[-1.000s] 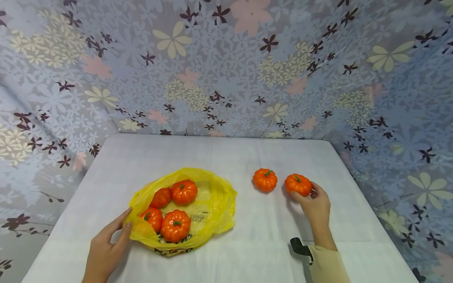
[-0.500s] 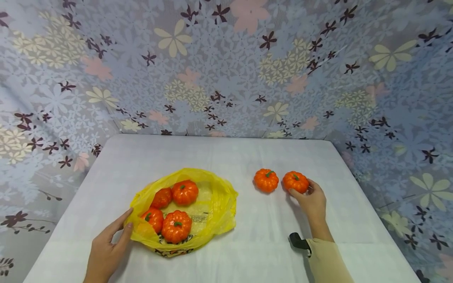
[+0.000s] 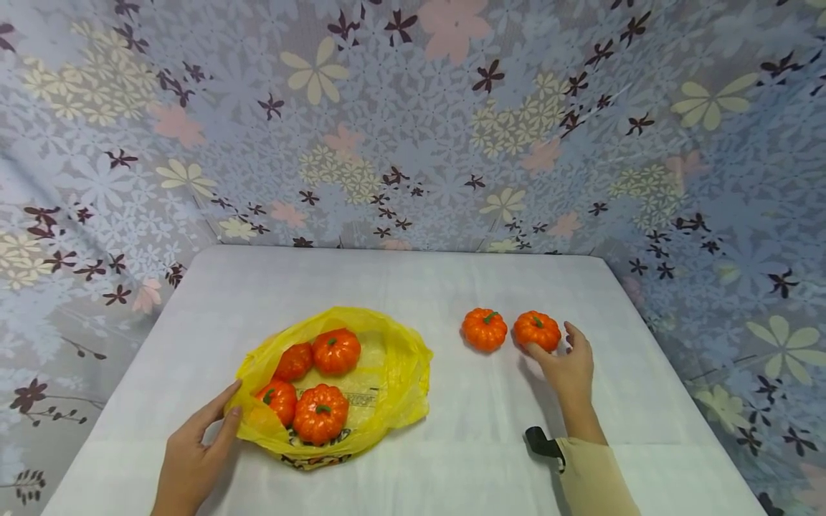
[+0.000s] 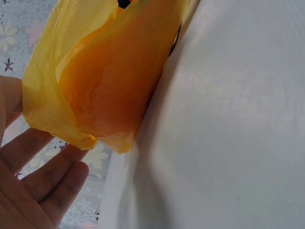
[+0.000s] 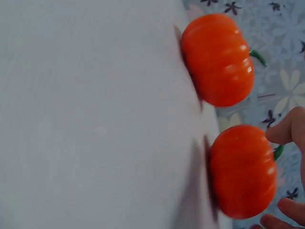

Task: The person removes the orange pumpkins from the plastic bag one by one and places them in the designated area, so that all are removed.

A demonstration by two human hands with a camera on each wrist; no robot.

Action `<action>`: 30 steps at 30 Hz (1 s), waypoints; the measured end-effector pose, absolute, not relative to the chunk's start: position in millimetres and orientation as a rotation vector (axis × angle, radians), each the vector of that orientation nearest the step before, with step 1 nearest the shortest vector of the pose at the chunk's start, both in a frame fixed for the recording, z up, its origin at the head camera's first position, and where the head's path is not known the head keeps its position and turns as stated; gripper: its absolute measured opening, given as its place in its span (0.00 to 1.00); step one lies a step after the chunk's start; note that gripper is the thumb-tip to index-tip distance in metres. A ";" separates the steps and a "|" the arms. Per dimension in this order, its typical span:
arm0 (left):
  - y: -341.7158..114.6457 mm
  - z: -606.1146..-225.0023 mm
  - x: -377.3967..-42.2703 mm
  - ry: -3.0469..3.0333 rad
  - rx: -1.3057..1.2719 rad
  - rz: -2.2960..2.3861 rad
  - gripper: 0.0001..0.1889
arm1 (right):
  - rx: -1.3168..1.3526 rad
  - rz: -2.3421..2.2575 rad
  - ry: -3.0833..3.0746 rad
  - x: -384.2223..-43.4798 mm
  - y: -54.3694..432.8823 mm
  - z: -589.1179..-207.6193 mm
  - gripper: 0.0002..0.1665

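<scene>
A yellow plastic bag (image 3: 406,373) lies with its mouth spread on the left of the table, several orange toy pumpkins (image 3: 320,414) inside. My left hand (image 3: 196,444) pinches the bag's left rim; in the left wrist view, the other fingers (image 4: 59,179) stay apart below the plastic. On the right, one toy pumpkin (image 3: 538,330) sits on the cloth with its green stem up. My right hand (image 3: 571,369) is just beside it, thumb at its near side and the fingers spread away from it. Another toy pumpkin (image 3: 485,330) stands a little to the left.
A white cloth covers the table (image 3: 387,279). Behind and along both sides hangs a floral curtain (image 3: 413,143). A black piece (image 3: 542,442) sticks out from the right sleeve (image 3: 596,476).
The right pumpkin has shifted left, closer to the other one, and my right hand's fingers have opened away from it. My left hand and the bag have stayed put.
</scene>
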State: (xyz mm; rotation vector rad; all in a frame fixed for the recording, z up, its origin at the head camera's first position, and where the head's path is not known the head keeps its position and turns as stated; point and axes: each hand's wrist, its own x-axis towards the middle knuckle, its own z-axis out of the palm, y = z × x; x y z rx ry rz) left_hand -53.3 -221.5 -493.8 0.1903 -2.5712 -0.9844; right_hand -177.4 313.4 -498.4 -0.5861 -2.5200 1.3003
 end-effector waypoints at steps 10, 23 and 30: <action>-222.3 -495.2 -51.5 -2.575 0.189 -0.975 0.20 | -0.455 1.255 -2.404 -169.8 293.0 -467.4 0.49; -225.1 -495.3 -57.3 -2.534 0.116 -0.987 0.20 | -0.310 1.256 -2.414 -163.9 268.4 -452.5 0.51; -226.5 -493.5 -60.9 -2.546 0.125 -0.973 0.19 | -0.109 1.307 -2.399 -160.8 243.6 -450.7 0.48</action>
